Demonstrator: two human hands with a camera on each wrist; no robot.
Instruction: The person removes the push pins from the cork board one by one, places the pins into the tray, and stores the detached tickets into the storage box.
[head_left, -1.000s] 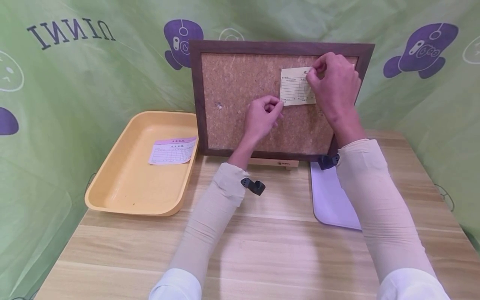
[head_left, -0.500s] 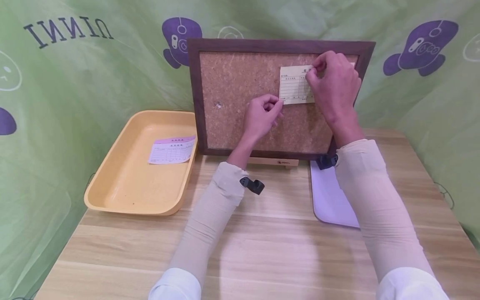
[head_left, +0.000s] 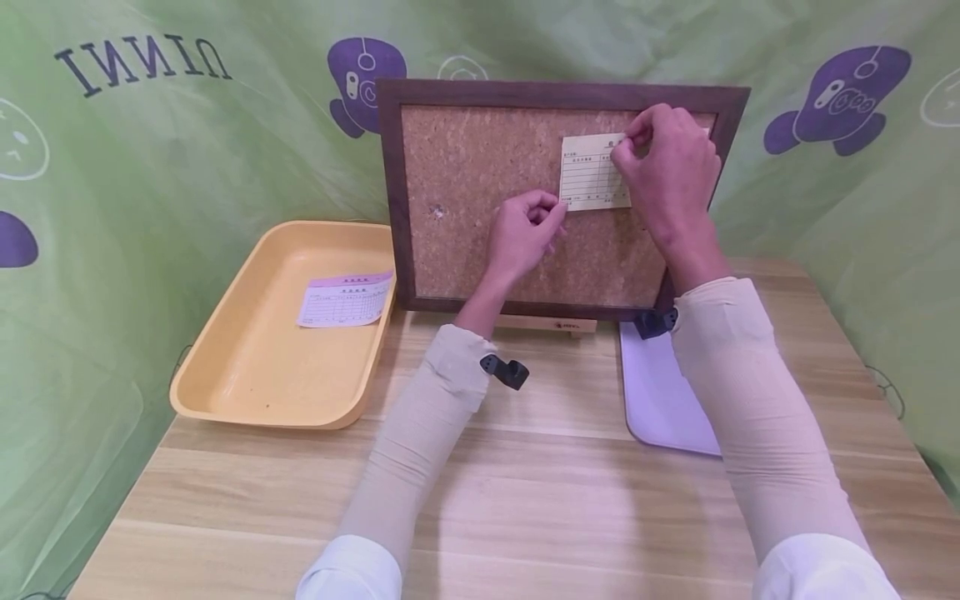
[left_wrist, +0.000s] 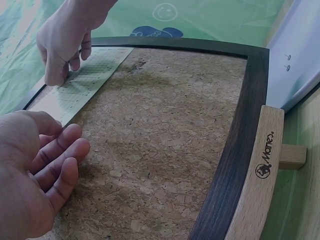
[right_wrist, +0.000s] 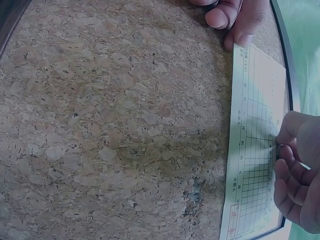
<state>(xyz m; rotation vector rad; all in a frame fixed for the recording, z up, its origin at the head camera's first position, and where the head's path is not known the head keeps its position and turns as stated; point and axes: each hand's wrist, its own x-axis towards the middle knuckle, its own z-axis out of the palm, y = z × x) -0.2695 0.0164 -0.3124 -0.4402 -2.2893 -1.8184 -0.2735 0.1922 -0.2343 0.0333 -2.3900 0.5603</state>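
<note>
A framed corkboard stands upright at the back of the table, and a pale yellow receipt slip lies against its upper right part. My left hand pinches the slip's lower left corner between thumb and index finger. At the slip's top edge, my right hand presses with thumb and index finger pinched together. Between those fingertips a small dark, shiny bit shows in the right wrist view, seemingly a pushpin, mostly hidden. The right hand covers the slip's right part in the head view.
Left of the board, a yellow tray holds a pink-and-white receipt slip. Under my right forearm lies a lavender tray; pins lie in it. A wooden stand supports the board.
</note>
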